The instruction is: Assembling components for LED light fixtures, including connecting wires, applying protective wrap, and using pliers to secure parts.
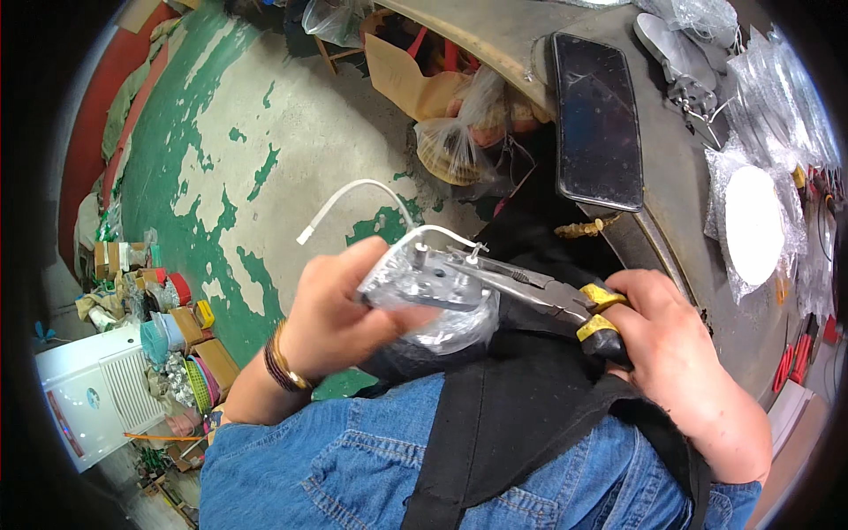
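My left hand [340, 309] is closed around a dark grey part wrapped in clear plastic [433, 296], held above my lap. A white cable [358, 184] loops up from this part, and one end sticks out to the left. With my right hand [658, 331] I grip a pair of long-nose pliers [552, 296] with black and yellow handles. The plier jaws point left and reach the part's upper edge, beside a small white piece at the bent cable. Whether the jaws are closed on anything is too small to tell. My left fingers are partly blurred.
On the worn table [689, 256] at the right lie a black phone [599, 124], a grey part with wires [676, 57], a white oval piece [753, 225] and bubble wrap [782, 97]. A tied clear bag [455, 141] sits beyond my lap. Boxes and clutter [181, 340] stand at left.
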The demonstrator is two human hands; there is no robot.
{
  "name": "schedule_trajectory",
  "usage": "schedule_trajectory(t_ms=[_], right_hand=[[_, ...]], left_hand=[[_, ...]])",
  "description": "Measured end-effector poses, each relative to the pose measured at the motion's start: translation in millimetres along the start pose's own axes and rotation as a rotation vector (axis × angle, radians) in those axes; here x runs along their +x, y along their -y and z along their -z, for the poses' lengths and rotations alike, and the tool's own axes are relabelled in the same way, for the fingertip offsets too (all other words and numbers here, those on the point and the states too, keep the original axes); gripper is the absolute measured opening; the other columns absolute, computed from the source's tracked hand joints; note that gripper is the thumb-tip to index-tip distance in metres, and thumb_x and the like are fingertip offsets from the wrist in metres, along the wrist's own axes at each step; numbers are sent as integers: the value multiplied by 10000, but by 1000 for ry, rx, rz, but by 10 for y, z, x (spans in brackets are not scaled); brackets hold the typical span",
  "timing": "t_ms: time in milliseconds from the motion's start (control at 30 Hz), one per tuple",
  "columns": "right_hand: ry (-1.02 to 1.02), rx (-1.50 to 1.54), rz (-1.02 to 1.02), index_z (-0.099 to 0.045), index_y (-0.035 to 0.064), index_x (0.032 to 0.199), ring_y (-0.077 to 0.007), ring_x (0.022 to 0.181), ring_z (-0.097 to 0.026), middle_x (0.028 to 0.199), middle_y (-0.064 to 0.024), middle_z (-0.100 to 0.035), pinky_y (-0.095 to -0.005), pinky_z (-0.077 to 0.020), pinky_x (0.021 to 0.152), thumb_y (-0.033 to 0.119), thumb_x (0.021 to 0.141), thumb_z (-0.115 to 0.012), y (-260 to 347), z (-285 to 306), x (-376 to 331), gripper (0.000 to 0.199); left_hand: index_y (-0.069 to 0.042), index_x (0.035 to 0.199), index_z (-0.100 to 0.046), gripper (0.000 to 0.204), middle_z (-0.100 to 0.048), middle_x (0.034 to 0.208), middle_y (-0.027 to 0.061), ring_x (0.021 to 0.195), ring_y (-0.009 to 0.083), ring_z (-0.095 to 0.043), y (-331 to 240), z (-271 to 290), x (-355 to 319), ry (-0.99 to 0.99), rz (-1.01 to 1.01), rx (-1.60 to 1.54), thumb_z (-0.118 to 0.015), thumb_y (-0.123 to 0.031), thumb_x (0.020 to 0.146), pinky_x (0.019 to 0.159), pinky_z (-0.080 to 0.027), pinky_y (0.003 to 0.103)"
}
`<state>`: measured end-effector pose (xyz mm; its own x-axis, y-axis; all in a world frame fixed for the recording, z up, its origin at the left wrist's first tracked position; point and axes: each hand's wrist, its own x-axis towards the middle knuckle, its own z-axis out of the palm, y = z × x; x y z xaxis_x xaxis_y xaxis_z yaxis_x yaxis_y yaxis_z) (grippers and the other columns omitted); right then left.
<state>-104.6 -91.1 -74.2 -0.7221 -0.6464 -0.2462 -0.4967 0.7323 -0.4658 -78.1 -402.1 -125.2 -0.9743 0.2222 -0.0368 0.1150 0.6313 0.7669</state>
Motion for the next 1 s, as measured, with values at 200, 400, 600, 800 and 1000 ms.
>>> schedule_trajectory(t_ms=[200,400,600,800,1000], right_hand=[[-152,6,60,-652,2,1006,-356,1042,-553,1168,-152,-558,-416,-477,904,-43,553,-669,-117,57,-88,456],[-300,97,49,-646,17,953,-367,1000,-575,1139,-166,-569,-421,-492,875,-55,542,-673,-108,89,-164,417],[-415,277,-55,-639,14,949,-370,1025,-582,1159,-176,-588,-418,-489,878,-72,544,-658,-250,159,-461,415],[-505,144,-23,-633,10,970,-366,1041,-583,1150,-173,-587,-416,-494,873,-55,550,-702,-260,165,-629,431],[-545,183,-53,-647,25,972,-360,1039,-582,1155,-159,-584,-424,-495,871,-24,562,-726,-359,169,-960,421]], left_hand=[[-8,1049,-607,388,-643,967,28,877,91,-591,550,-52,158,178,18,-1025,-816,-252,832,766,-470,272],[8,1103,-586,487,-627,1057,45,977,109,-582,720,-236,391,200,-226,-1065,-823,-316,827,835,-481,275],[24,1203,-565,661,-642,1092,73,995,148,-621,422,-192,850,350,-324,-1105,-828,-417,786,868,-515,311],[-22,953,-581,564,-627,839,151,727,275,-585,-232,-582,1070,640,29,-1638,-744,-534,779,601,-490,407],[-59,754,-560,317,-526,661,89,569,231,-448,-896,-845,813,436,319,-1740,-478,-311,929,545,-348,370]])
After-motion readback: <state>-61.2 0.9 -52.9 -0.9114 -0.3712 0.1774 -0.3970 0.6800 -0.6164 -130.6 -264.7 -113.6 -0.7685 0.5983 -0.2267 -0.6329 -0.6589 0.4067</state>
